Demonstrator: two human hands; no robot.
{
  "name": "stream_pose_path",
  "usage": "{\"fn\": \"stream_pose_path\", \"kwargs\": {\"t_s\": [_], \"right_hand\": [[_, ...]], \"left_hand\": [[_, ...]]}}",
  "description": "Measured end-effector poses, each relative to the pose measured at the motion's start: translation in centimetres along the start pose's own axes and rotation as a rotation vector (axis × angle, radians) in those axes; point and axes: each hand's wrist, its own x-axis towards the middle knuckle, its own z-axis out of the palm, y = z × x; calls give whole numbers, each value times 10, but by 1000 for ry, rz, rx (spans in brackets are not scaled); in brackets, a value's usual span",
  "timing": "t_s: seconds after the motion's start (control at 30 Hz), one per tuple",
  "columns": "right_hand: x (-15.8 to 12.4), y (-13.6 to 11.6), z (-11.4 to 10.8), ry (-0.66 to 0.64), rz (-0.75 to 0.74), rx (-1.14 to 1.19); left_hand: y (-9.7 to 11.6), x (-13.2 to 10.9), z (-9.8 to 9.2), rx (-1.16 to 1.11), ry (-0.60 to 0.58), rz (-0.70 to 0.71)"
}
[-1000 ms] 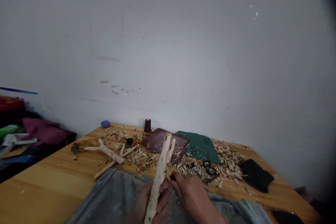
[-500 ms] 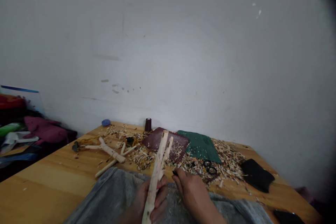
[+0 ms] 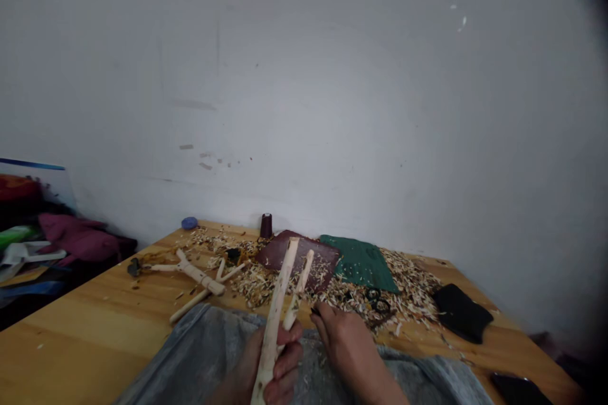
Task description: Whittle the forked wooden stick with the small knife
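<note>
Turned the forked stick (image 3: 279,297) in the left hand (image 3: 287,364), lower centre of the frame, showing a wider gap between its prongs (image 3: 304,271) than a second ago. Tipped its upper end (image 3: 291,252) slightly leftward, leaving more room between stick and right hand (image 3: 349,343)

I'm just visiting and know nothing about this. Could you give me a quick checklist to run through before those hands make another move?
1. Left hand has a grip on the fork-shaped wood: ok, fingers wrapped around it.
2. Join between the two prongs sound: cannot tell, the fingers cover the lower part.
3. Right hand clear of the left: ok, a gap shows between them.
4. Edge on the small dark object in the right hand: cannot tell, only its tip shows.
5. Grey cloth spread beneath the hands: ok.
6. Table free of wood shavings: not ok, they litter its far side.
</note>
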Motion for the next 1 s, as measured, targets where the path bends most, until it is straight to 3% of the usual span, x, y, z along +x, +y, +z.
{"fn": "stream_pose_path", "kwargs": {"t_s": [0.4, 0.63, 0.8, 1.0], "right_hand": [[-1, -4, -5, -20, 0, -7], [0, -8, -5, -69, 17, -31], [-1, -7, -2, -70, 50, 96], [1, -4, 0, -115, 93, 324]], "left_hand": [[14, -6, 14, 104, 19, -125], [10, -5, 9, 118, 78, -184], [5, -1, 2, 79, 36, -227], [0, 1, 6, 92, 90, -186]]}}
